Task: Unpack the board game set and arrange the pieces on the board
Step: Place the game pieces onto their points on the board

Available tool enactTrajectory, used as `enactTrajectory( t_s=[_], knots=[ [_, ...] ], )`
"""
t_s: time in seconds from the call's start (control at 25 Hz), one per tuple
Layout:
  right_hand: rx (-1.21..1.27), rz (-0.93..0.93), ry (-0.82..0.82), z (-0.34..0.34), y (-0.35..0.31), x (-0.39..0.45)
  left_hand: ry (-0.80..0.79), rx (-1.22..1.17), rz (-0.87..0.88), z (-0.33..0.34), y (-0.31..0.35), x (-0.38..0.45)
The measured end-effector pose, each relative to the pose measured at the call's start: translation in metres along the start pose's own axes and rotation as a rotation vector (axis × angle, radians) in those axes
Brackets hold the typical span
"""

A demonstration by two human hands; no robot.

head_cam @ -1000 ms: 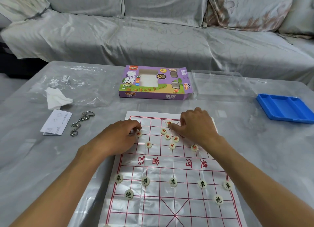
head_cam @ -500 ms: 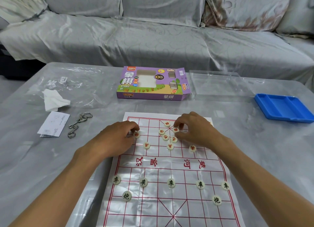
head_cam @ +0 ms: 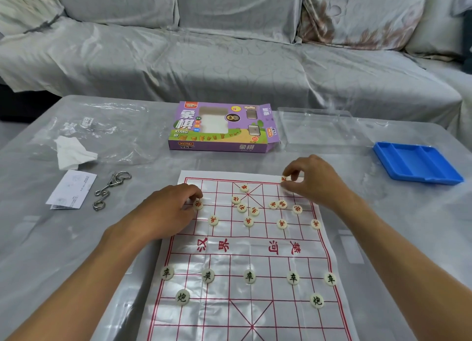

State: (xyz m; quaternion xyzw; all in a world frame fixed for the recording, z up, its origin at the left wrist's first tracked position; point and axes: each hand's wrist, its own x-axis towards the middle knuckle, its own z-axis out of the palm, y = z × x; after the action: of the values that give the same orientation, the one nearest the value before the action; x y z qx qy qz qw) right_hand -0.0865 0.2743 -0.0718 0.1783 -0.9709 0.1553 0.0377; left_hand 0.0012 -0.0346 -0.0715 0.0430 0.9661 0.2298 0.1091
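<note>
A: What have the hands got?

B: The right hand (head_cam: 313,181) pinches a red piece (head_cam: 283,179) at the board's (head_cam: 255,248) far right edge; the left hand (head_cam: 166,210) fingers another disc (head_cam: 198,204) by the far left edge.

A: And the loose ones?

B: The red cluster (head_cam: 245,208) lies between the hands, roughly midway, spread crosswise.

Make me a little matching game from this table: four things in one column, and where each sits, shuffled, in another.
Things:
1. purple game box
2. blue tray
3. metal ring puzzle
4. red-lettered piece

Places:
A. pinched in the right hand
B. left of the board
C. beyond the board's far edge
D. far right of the table

Pairs: 1-C, 2-D, 3-B, 4-A
</note>
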Motion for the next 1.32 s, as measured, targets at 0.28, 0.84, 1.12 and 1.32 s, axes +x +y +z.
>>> enactTrajectory(
  t_s=[0.28,0.84,1.12,1.32],
  knots=[
    [-0.039,0.03,-0.083,0.018,-0.001,0.009,0.012,-0.008,0.011,0.0,-0.001,0.0],
    [0.002,0.04,-0.051,-0.001,-0.011,-0.036,0.014,0.014,0.003,0.001,-0.001,0.001],
    [0.051,-0.029,-0.088,0.011,-0.039,-0.042,0.008,0.013,-0.002,0.0,0.001,-0.001],
    [0.061,-0.096,-0.055,0.025,-0.075,-0.03,0.011,0.015,0.003,-0.001,0.002,-0.001]
  ],
)
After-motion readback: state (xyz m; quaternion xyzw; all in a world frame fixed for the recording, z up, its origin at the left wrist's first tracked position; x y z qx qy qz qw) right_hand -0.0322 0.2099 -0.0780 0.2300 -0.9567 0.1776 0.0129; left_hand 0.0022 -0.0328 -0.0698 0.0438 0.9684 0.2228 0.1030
